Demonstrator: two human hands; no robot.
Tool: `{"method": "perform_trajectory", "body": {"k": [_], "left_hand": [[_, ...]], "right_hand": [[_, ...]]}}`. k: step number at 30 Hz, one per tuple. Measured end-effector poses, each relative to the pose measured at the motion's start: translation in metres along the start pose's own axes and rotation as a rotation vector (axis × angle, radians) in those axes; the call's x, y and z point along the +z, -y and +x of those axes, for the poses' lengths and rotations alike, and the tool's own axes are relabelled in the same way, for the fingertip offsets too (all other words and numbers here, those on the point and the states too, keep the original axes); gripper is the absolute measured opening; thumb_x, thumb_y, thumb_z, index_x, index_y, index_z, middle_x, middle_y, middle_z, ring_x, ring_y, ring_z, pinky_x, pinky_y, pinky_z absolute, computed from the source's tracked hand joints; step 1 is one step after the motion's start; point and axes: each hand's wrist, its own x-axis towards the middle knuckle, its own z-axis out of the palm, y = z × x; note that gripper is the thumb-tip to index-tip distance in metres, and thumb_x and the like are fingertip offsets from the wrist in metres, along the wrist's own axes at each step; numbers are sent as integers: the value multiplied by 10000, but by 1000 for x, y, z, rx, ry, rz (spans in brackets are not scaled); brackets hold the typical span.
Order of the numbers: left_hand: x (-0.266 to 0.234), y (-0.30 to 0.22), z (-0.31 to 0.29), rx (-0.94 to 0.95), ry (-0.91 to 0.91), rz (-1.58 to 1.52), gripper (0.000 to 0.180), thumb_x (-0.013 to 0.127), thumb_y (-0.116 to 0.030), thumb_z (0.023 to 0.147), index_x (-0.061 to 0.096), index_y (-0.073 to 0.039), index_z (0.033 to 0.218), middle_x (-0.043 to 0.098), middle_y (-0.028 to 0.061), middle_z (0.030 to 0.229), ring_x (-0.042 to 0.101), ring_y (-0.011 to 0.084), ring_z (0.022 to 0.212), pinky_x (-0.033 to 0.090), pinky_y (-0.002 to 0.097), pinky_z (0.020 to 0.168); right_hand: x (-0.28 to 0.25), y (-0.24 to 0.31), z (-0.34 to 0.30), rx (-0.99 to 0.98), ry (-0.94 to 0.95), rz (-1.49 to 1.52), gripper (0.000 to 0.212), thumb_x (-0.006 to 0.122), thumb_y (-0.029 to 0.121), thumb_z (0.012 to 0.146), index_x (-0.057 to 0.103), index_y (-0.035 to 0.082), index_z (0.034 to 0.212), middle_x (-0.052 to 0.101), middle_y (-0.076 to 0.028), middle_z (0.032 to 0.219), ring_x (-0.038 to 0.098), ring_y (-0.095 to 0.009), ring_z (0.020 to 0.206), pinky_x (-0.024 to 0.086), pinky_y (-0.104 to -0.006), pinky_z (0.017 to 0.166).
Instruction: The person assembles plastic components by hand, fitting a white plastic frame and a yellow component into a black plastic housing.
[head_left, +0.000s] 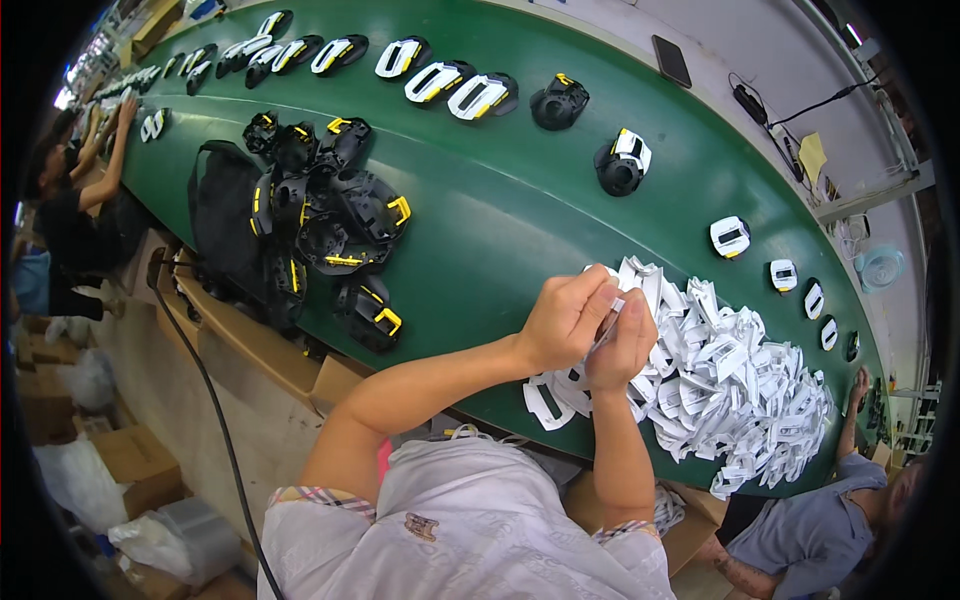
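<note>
My left hand (562,320) and my right hand (622,345) meet over the green table, fingers pinched together. Between them they hold a small white plastic part (612,318), mostly hidden by the fingers. Just right of the hands spreads a large heap of white plastic frame-shaped covers (725,375). A single white cover (548,402) lies below my left hand, at the table's near edge. Further left on the table sits a cluster of black plastic housings (350,215) with yellow clips.
Along the far side of the green table (480,190) runs a curved row of black housings, most with white covers. A dark bag (225,200) lies left of the cluster. A phone (671,61) rests beyond the table. Co-workers sit at both ends; cardboard boxes (135,465) stand lower left.
</note>
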Motion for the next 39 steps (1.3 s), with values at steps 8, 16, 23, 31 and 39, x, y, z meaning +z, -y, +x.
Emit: {"method": "perform_trajectory", "body": {"k": [8,16,23,31,39], "left_hand": [[0,-2,-1,-35,30,-71,172,457,-83,899,491,12,760,482,121,533,497,240,439,378,311,435],[2,1,0,39,10,4,231,443,-137,930,473,2,748,469,77,524,479,145,450,376,268,440],[3,2,0,-26,21,-18,241,436,-139,933,464,4,742,466,70,517,458,129,447,370,263,443],[0,1,-1,-38,26,-63,259,427,-149,940,457,-1,729,461,51,512,436,99,453,360,255,441],[4,4,0,-65,12,-26,248,437,-149,934,462,-1,736,450,69,510,428,112,449,360,263,441]], "right_hand": [[-3,3,1,-149,24,-229,381,341,228,957,410,19,647,381,3,561,310,-52,514,222,-235,435],[-1,7,2,-86,14,-137,373,339,224,958,411,20,654,382,8,569,294,-46,511,206,-233,441],[-3,5,4,-83,32,-183,376,340,227,958,408,23,651,380,9,566,293,-45,509,196,-235,440],[-1,5,7,-119,55,-151,374,338,219,959,369,40,632,359,20,552,285,-48,516,204,-241,442],[-4,5,4,-213,69,-328,366,362,199,950,376,34,625,380,-6,528,319,-68,483,235,-259,429]]}}
